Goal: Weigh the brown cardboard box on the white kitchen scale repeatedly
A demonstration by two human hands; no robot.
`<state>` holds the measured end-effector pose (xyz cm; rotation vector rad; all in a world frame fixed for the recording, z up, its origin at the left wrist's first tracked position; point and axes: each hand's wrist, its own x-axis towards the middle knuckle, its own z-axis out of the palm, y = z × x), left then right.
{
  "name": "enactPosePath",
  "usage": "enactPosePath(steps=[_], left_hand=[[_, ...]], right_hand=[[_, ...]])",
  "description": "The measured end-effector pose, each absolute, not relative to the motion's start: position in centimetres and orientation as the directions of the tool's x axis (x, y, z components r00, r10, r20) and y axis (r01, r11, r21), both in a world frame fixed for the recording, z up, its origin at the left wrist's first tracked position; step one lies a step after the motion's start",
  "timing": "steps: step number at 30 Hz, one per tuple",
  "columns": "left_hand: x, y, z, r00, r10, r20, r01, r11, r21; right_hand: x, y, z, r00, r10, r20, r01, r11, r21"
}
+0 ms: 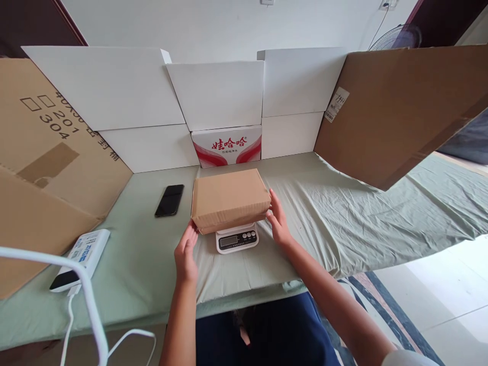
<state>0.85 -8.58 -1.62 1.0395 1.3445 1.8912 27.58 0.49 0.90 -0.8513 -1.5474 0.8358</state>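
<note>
A closed brown box of matt corrugated cardboard [227, 198] is seen on a small white kitchen scale of smooth plastic [237, 238]. The table is covered by a pale green cloth sheet [343, 213], matt and creased. A glossy black slab of a phone [170, 200] is noted, and smooth white paperboard panels [110, 86] behind.

box [229, 198] on scale [237, 238] | phone [170, 200] left of box | carton [227, 145] behind (against the wall)
</note>
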Motion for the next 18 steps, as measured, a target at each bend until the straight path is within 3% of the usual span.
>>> enactPosePath(steps=[11, 18], left_hand=[[0.9, -8.7, -1.9, -0.51, 0.824, 0.245, 0.039, -0.262, 0.964], [-0.5, -3.9, 2.5, -0.47, 0.82, 0.326, 0.031, -0.354, 0.935]], right_hand=[[27.3, -0.1, 1.5, -0.139, 0.866, 0.48, 0.114, 0.495, -0.861], [26.5, 3.7, 4.6, -0.121, 0.824, 0.553, 0.027, 0.56, -0.828]])
